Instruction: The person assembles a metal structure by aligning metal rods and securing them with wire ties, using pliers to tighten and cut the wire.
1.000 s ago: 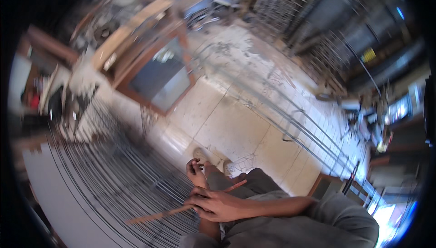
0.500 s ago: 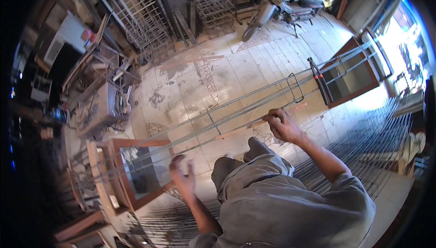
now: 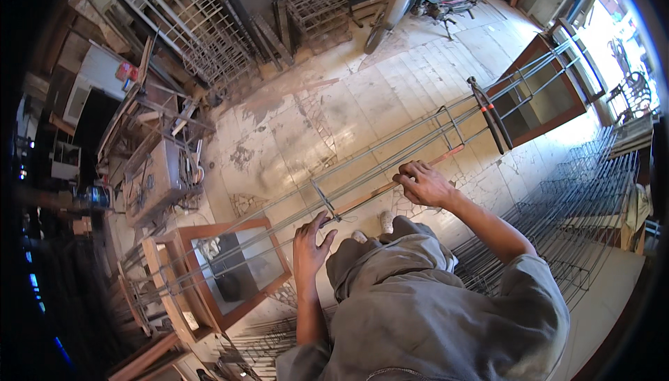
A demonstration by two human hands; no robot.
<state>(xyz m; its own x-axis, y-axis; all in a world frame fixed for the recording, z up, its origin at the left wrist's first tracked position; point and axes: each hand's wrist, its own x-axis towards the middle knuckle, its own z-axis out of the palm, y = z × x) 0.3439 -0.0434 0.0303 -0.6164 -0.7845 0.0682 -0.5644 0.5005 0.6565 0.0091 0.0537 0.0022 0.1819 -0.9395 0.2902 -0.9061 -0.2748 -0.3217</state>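
Long thin steel rods (image 3: 380, 145) with square wire stirrups (image 3: 453, 127) stretch across in front of me as a cage. Along the near rod lies a thin reddish wooden strip (image 3: 369, 198). My right hand (image 3: 424, 186) has its fingers curled down over this near rod and the strip. Beside the lower corner of another stirrup (image 3: 322, 193), my left hand (image 3: 311, 244) holds its thumb and forefinger apart. A thin wire bit (image 3: 340, 218) shows at that corner, close to the fingertips. Dark pincers (image 3: 491, 117) with red bands hang on the rods at the right.
The rods rest on wood-framed glass cabinets at left (image 3: 182, 241) and right (image 3: 582, 98). Bundled steel cages (image 3: 557, 207) lie at my right and behind me. A motorcycle (image 3: 432, 1) stands at the back; a cluttered bench (image 3: 153, 179) and a metal grille (image 3: 185, 15) are at left.
My left hand has moved up and right to the stirrup's lower corner. My right hand stays at the near rod, shifted slightly left. The whole view has tilted a little.
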